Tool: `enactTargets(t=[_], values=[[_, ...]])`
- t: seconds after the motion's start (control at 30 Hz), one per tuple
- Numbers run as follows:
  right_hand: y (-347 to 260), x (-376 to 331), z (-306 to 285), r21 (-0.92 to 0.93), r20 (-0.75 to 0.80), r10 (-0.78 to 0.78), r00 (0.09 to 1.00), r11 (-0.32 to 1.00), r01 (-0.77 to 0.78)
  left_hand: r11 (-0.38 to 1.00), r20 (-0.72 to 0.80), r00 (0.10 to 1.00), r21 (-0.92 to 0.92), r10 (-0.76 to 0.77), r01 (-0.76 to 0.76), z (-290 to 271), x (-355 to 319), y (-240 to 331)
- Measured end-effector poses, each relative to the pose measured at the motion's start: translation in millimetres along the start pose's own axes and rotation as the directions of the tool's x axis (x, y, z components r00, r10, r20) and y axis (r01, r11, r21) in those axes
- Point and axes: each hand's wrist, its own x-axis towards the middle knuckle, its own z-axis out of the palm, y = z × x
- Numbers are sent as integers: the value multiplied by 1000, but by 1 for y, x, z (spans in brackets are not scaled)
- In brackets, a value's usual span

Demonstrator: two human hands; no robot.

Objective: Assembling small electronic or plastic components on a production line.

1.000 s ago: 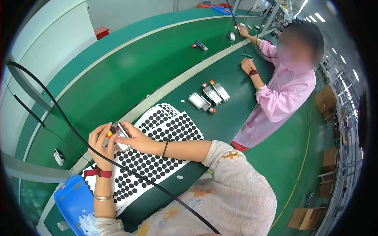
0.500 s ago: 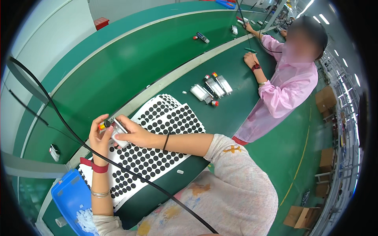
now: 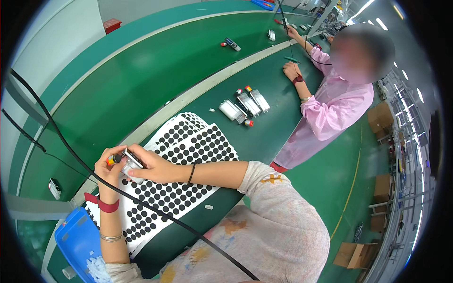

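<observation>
Above sheets of black round stickers (image 3: pixel 179 188), both my hands are closed around a small boxy device (image 3: pixel 134 174) with a whitish clear body and a dark edge. My left hand (image 3: pixel 107 169) grips its left side, fingers bent around a yellow-and-black cylindrical part (image 3: pixel 113 159) that sticks out there. From the right, my right hand (image 3: pixel 153 166) clasps the body, thumb on the near side and fingers over the far edge. My fingers hide part of the device.
Similar white devices (image 3: pixel 248 104) with red-ended cylinders lie farther along the green table. A blue tray (image 3: pixel 71 236) with white bits stands at near left. A black cable (image 3: pixel 155 212) crosses in front of my arms. A co-worker in pink (image 3: pixel 337 106) sits at the right.
The whole view has shifted slightly, so most things appear farther left. Both hands keep their hold, and the device has tilted a little, with the cylindrical part slightly nearer.
</observation>
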Motion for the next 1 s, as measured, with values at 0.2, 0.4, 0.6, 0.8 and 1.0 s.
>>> enactTargets(t=[0.2,0.4,0.6,0.8,1.0], values=[[5,2,-5,121,37,111,993,986,-115,986,-48,996,-156,-69,61,8,1,2],[-4,4,-6,301,-54,151,987,945,-128,935,-167,965,325,202,-139,5,-3,4],[1,4,-5,211,-67,95,993,974,-79,893,-267,934,439,236,-101,15,-7,11],[-5,4,-4,180,-79,86,993,981,-71,863,-322,931,505,170,17,13,-12,7],[-12,4,-4,141,-112,114,987,985,-98,937,-278,937,330,212,-114,18,-9,10]])
